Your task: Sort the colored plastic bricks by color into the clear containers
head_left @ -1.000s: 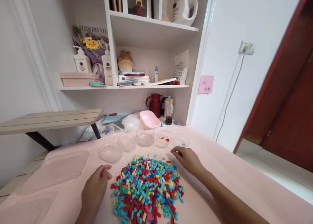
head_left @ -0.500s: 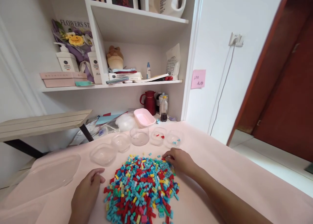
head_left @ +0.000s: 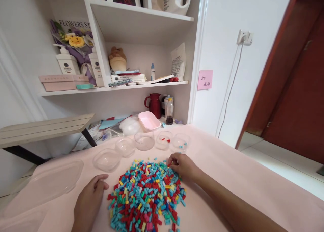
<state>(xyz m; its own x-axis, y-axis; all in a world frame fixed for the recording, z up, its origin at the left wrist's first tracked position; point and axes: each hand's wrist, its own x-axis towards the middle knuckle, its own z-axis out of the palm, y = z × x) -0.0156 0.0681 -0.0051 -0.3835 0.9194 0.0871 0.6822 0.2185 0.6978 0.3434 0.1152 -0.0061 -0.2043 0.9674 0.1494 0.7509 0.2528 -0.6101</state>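
Note:
A heap of small plastic bricks (head_left: 146,193), mostly blue and red with some yellow and green, lies on the pink table (head_left: 235,178). My right hand (head_left: 182,165) rests on the heap's far right edge, fingertips pinched on a small brick there. My left hand (head_left: 89,200) lies on the table just left of the heap, fingers loosely curled, holding nothing. Behind the heap stands a row of clear plastic cups: one (head_left: 163,140) holds a few red bricks, one (head_left: 180,142) a few blue ones, and three (head_left: 144,140) to the left hold none.
A clear plastic lid (head_left: 50,181) lies at the left. A pink dish (head_left: 149,121), a red jug (head_left: 154,105) and bottles stand at the back under white shelves. A wooden bench (head_left: 45,125) juts in from the left. The table's right edge drops to the floor.
My right hand has drawn back from near the blue-brick cup onto the heap's far right edge and pinched there. The camera has shifted, and my left hand has stayed by the heap.

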